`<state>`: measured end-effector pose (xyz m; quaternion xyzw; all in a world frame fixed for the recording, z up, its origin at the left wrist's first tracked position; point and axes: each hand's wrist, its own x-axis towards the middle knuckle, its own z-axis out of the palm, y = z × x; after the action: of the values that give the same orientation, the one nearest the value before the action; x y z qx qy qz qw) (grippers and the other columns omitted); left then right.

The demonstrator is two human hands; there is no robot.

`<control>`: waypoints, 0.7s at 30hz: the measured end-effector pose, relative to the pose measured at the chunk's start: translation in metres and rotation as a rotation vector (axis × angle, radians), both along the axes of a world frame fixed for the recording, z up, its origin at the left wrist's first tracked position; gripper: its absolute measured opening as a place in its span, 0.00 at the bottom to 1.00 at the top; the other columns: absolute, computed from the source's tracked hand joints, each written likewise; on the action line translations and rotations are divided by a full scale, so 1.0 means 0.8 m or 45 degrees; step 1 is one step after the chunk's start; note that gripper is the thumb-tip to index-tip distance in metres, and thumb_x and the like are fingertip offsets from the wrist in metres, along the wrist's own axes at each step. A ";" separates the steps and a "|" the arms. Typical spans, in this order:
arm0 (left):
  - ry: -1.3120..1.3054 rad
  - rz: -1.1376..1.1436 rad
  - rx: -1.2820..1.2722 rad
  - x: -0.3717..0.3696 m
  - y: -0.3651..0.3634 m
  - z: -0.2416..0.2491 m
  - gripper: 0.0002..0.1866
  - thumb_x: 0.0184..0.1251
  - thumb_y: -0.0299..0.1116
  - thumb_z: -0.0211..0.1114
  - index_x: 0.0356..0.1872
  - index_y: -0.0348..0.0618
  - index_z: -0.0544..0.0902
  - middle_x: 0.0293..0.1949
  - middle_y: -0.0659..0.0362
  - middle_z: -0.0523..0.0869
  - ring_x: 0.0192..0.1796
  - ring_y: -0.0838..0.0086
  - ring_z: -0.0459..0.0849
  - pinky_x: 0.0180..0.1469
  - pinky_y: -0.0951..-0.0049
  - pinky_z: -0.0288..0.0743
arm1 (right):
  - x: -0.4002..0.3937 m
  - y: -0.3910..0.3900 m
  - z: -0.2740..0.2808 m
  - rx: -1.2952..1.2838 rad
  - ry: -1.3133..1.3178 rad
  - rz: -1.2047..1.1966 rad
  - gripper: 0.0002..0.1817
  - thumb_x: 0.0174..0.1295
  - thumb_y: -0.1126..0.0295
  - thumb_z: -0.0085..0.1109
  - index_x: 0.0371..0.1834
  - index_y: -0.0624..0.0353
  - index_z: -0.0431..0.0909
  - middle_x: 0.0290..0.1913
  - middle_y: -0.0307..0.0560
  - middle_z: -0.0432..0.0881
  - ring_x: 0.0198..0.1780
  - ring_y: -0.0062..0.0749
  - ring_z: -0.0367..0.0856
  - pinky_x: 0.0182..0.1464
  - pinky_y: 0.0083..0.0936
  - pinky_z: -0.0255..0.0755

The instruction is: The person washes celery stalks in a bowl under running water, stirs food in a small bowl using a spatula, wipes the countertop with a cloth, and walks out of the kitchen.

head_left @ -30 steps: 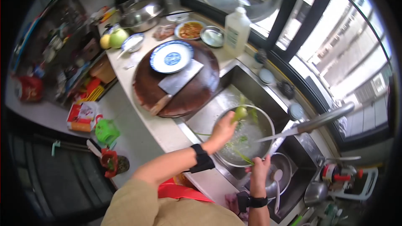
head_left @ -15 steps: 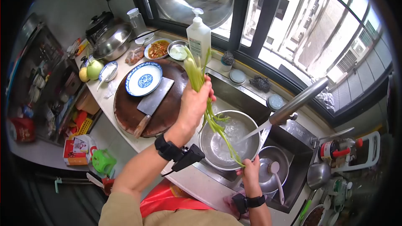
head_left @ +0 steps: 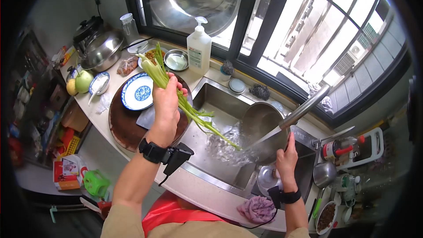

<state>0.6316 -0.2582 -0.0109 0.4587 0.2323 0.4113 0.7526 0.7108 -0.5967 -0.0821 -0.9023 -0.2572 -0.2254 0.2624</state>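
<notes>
left hand point(head_left: 167, 105) grips celery point(head_left: 154, 71), its thin ends over the left sink point(head_left: 211, 99); right hand point(head_left: 287, 162) holds a tilted bowl point(head_left: 263, 121) by its rim, water point(head_left: 224, 147) spilling out.

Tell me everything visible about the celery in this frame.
The celery is a bunch of green stalks, thick and paler at one end, narrowing to thin stems. The left hand is closed around it, nearer the thick end. It slants: the thick end sticks up, the stems run down over the sink, tips near the splashing water; whether they touch it is unclear.
</notes>
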 end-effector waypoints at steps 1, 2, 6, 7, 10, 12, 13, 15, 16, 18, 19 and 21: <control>-0.009 0.032 -0.052 -0.001 0.004 -0.009 0.05 0.62 0.29 0.52 0.38 0.44 0.68 0.23 0.60 0.72 0.21 0.72 0.74 0.24 0.71 0.73 | 0.000 -0.002 0.006 -0.018 -0.011 -0.001 0.36 0.44 0.80 0.43 0.64 0.60 0.52 0.50 0.64 0.70 0.23 0.45 0.79 0.24 0.31 0.73; -0.019 0.063 -0.104 -0.003 0.007 -0.016 0.05 0.62 0.28 0.52 0.38 0.45 0.68 0.23 0.60 0.71 0.21 0.72 0.74 0.24 0.71 0.72 | 0.001 -0.005 0.017 -0.172 -0.061 -0.092 0.37 0.44 0.80 0.44 0.64 0.60 0.50 0.54 0.66 0.67 0.26 0.49 0.79 0.25 0.33 0.73; 0.037 0.073 -0.255 -0.014 0.014 -0.032 0.05 0.62 0.28 0.51 0.38 0.45 0.68 0.22 0.60 0.71 0.21 0.72 0.73 0.24 0.71 0.71 | 0.010 0.001 0.055 -0.457 -0.199 -0.287 0.37 0.47 0.80 0.45 0.65 0.61 0.46 0.60 0.66 0.59 0.27 0.52 0.78 0.25 0.36 0.74; 0.011 0.095 -0.283 -0.015 0.016 -0.040 0.05 0.62 0.28 0.51 0.38 0.46 0.68 0.22 0.60 0.71 0.21 0.72 0.73 0.24 0.71 0.71 | 0.008 0.001 0.062 -0.484 -0.202 -0.292 0.36 0.48 0.81 0.45 0.65 0.61 0.48 0.61 0.66 0.58 0.26 0.52 0.78 0.25 0.35 0.74; -0.031 0.142 -0.310 -0.017 0.023 -0.047 0.05 0.62 0.27 0.51 0.38 0.46 0.68 0.22 0.60 0.71 0.20 0.72 0.73 0.24 0.71 0.71 | 0.003 -0.005 0.062 -0.632 -0.288 -0.312 0.36 0.47 0.82 0.44 0.65 0.61 0.48 0.61 0.64 0.57 0.27 0.50 0.79 0.25 0.34 0.74; -0.041 0.163 -0.299 -0.020 0.025 -0.045 0.04 0.62 0.27 0.51 0.37 0.46 0.68 0.22 0.60 0.71 0.20 0.72 0.73 0.24 0.71 0.71 | -0.014 -0.004 0.064 -0.573 -0.268 -0.298 0.36 0.47 0.82 0.44 0.64 0.61 0.48 0.61 0.64 0.58 0.27 0.50 0.79 0.26 0.34 0.74; -0.055 0.159 -0.316 -0.023 0.025 -0.040 0.05 0.62 0.26 0.51 0.38 0.45 0.67 0.23 0.61 0.71 0.21 0.74 0.72 0.25 0.73 0.71 | -0.023 -0.005 0.064 -0.502 -0.246 -0.276 0.36 0.46 0.82 0.43 0.64 0.61 0.49 0.60 0.64 0.60 0.28 0.49 0.79 0.26 0.34 0.74; -0.066 0.135 -0.330 -0.026 0.023 -0.029 0.06 0.61 0.26 0.51 0.38 0.44 0.67 0.24 0.61 0.70 0.22 0.77 0.71 0.26 0.74 0.71 | -0.033 -0.019 0.037 -0.327 -0.204 -0.246 0.37 0.45 0.82 0.42 0.64 0.61 0.49 0.58 0.64 0.63 0.28 0.50 0.79 0.27 0.34 0.74; -0.089 0.133 -0.367 -0.025 0.021 -0.022 0.06 0.61 0.26 0.51 0.38 0.44 0.67 0.24 0.61 0.70 0.22 0.76 0.71 0.26 0.74 0.71 | -0.041 -0.025 0.027 -0.148 -0.164 -0.204 0.37 0.44 0.82 0.41 0.64 0.61 0.49 0.56 0.65 0.66 0.29 0.50 0.79 0.27 0.34 0.74; -0.102 0.100 -0.398 -0.022 0.010 -0.011 0.06 0.61 0.26 0.52 0.38 0.43 0.66 0.24 0.61 0.70 0.22 0.75 0.72 0.26 0.73 0.71 | -0.081 -0.004 0.032 0.285 0.636 -0.374 0.38 0.43 0.80 0.41 0.65 0.59 0.48 0.39 0.62 0.77 0.19 0.43 0.77 0.23 0.32 0.73; -0.183 0.095 -0.380 -0.019 -0.001 -0.006 0.06 0.61 0.26 0.52 0.38 0.43 0.66 0.24 0.61 0.70 0.22 0.75 0.72 0.26 0.73 0.71 | -0.094 0.007 0.027 0.389 0.758 -0.329 0.38 0.44 0.80 0.41 0.65 0.58 0.47 0.36 0.60 0.77 0.16 0.39 0.75 0.19 0.31 0.72; -0.293 0.065 -0.320 -0.017 -0.032 0.006 0.05 0.62 0.26 0.51 0.38 0.42 0.67 0.24 0.61 0.71 0.23 0.75 0.73 0.27 0.75 0.70 | -0.109 0.018 0.012 0.619 1.058 -0.291 0.38 0.44 0.80 0.41 0.65 0.58 0.46 0.33 0.57 0.77 0.13 0.32 0.73 0.12 0.26 0.70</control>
<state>0.6180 -0.2838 -0.0062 0.3049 0.2056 0.4479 0.8149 0.6235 -0.5822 -0.0728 -0.8511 0.0300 0.0725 0.5192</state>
